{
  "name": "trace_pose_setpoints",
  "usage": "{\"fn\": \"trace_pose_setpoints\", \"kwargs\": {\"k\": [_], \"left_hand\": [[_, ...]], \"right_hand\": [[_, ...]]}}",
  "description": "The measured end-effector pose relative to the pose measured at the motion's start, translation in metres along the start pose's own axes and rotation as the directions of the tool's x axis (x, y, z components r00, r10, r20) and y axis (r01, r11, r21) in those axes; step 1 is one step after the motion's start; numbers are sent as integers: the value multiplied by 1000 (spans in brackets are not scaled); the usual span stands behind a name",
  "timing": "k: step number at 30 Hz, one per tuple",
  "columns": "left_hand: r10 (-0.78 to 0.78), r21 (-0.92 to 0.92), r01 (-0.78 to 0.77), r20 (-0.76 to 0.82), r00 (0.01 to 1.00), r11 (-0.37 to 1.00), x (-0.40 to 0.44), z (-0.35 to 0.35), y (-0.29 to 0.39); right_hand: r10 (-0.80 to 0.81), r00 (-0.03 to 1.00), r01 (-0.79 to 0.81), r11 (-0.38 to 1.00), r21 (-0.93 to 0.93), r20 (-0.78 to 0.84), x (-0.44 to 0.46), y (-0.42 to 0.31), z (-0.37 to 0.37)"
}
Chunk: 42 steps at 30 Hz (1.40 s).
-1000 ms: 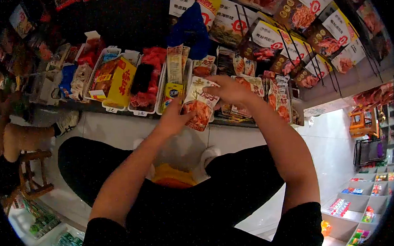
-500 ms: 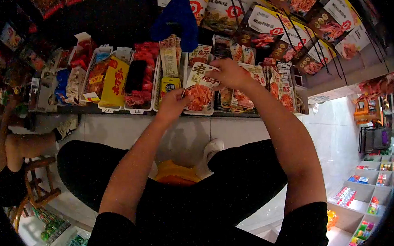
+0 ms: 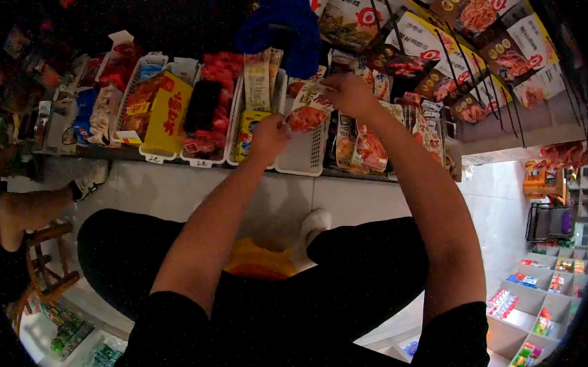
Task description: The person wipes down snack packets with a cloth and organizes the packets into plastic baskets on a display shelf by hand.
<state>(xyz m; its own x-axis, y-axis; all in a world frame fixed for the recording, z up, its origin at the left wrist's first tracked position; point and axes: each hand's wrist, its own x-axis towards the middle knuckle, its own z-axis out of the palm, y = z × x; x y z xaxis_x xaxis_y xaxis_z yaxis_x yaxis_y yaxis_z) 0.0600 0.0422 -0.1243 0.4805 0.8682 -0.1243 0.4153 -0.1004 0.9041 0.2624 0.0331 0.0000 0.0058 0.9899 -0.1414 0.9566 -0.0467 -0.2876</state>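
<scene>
A white snack packet with dark lettering and a picture of reddish food is tilted over a white plastic basket. My right hand pinches its upper right edge. At the packet's lower left edge, my left hand has its fingers closed on it. The basket's front part shows bare below the packet; its back part is hidden by the packet and a blue cloth-like thing. Left of it, a basket holds a yellow packet and long beige packets. To the right lie more red-and-white snack packets.
Further left are a yellow box and a black phone-like object on red packets. Large packets hang on black rods at upper right. A person's leg and a wooden stool are at left.
Both hands have moved the packet away from me, toward the basket's back, and it has tilted. The basket's front part, covered before, now shows. The view has shifted slightly.
</scene>
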Motion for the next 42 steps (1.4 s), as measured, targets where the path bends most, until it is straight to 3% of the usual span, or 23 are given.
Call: {"fn": "trace_pose_setpoints", "kwargs": {"k": [2,5,7,9,13,17,19,22,28,32,38,42], "left_hand": [[44,207,-34,-45,998,978,7,-5,14],[125,201,-102,-101,987,974,44,18,-19],[281,115,-263,-187,941,958,75,41,-63],[296,141,-272,-190,936,952,85,44,-65],[27,479,-12,-25,999,878,102,28,-23],[-137,558,105,16,990,823,123,27,-17],[-103,612,59,37,994,789,131,30,-16],[-24,705,-39,79,997,708,143,35,-16],[22,815,-112,121,992,569,159,35,-28],[32,849,-134,137,990,512,159,33,-39],[106,859,-160,124,987,486,159,34,-55],[144,844,-152,90,985,514,149,31,-26]], "right_hand": [[-11,999,9,999,-38,-51,14,11,9],[-1,995,-3,999,-45,-102,28,23,18],[40,991,-43,999,-17,-124,34,20,18],[8,991,-4,999,34,-133,41,27,24],[28,995,-20,997,79,-97,58,34,35],[60,992,-45,991,126,-115,68,39,37],[54,997,-47,993,109,-63,74,49,40],[-16,984,22,999,36,-180,87,66,60],[55,986,-50,998,41,-157,88,62,67],[93,994,-91,995,35,-51,86,51,55],[105,994,-105,994,24,-29,89,45,57],[161,987,-161,987,-22,-1,96,53,68]]}}
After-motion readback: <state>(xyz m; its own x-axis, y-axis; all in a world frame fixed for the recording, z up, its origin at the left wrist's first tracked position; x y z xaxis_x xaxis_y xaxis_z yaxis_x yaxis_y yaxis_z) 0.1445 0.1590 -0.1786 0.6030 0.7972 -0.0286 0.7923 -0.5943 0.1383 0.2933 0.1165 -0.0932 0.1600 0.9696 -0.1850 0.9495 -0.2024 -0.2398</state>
